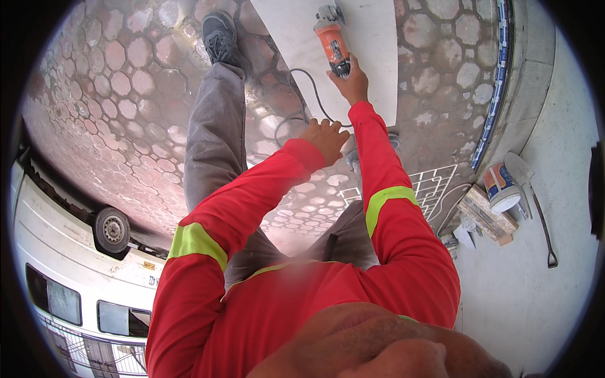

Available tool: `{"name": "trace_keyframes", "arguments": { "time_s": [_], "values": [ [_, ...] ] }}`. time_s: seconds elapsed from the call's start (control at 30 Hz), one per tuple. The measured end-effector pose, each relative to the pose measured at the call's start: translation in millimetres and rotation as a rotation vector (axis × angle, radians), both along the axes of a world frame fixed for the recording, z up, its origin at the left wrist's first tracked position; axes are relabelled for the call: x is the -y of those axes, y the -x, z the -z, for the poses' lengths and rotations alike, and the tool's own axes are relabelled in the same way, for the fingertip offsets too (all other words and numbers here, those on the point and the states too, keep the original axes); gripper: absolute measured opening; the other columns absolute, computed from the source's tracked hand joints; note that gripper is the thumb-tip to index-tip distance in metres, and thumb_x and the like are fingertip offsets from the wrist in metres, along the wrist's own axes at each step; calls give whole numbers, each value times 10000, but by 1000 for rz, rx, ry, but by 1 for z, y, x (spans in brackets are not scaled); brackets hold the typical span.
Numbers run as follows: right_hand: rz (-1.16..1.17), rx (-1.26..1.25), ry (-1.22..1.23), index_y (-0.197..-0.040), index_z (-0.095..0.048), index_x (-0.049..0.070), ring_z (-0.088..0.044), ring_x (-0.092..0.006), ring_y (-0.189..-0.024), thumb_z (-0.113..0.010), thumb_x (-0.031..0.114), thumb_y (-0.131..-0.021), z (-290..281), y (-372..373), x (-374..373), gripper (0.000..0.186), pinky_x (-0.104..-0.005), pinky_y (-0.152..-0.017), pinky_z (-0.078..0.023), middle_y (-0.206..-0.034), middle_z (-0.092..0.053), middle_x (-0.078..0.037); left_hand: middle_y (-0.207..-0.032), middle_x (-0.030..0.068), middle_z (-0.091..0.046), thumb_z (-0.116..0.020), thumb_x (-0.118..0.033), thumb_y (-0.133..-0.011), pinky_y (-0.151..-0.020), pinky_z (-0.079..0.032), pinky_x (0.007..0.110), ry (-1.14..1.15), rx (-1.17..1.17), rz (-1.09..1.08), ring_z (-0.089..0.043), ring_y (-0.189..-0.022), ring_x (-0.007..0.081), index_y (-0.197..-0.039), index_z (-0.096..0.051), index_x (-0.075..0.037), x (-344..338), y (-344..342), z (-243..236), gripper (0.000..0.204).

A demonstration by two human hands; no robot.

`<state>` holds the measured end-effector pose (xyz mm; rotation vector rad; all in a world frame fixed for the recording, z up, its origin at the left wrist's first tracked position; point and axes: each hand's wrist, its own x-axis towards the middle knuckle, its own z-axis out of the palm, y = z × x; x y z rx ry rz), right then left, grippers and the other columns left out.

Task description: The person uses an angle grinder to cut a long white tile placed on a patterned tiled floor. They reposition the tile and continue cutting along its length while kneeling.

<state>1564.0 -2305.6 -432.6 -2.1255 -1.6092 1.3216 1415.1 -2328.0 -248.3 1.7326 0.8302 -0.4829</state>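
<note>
Red shirt point(265, 318) foremost, orange grinder point(332, 43) extends beyond right grip point(351, 83).

White board point(378, 53) (plain), dark cord point(317, 96) across near left corner.

At upper centre, an orange angle grinder point(331, 43) is gripped by the right hand point(353, 82) over a pale board point(378, 57), and the left hand point(326, 141) is held mid-frame near a dark cable point(316, 94).
</note>
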Motion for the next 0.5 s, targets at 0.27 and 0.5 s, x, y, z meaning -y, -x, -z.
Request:
{"name": "trace_keyframes", "arguments": {
  "time_s": [0.27,0.5],
  "values": [
    [26,-50,48,-1394,-468,65,-697,-368,-963,-840,340,-740,-59,-33,34,802,-454,-828,-543,-1072,-709,-172,-1291,126,-577,-691,-419,-883,-1016,-435,496,125,-48,200,-555,-1237,334,-1283,-598,-133,23,-24,-21,500],
    [-10,-71,-103,-1409,-478,92,-693,-370,-985,-871,323,-711,-308,-223,175,834,-443,-846,-550,-1099,-704,-173,-1400,153,-550,-664,-474,-902,-1057,-448,476,346,-350,343,-539,-1300,349,-1365,-565,-114,172,-124,-129,595]
  ]
}}
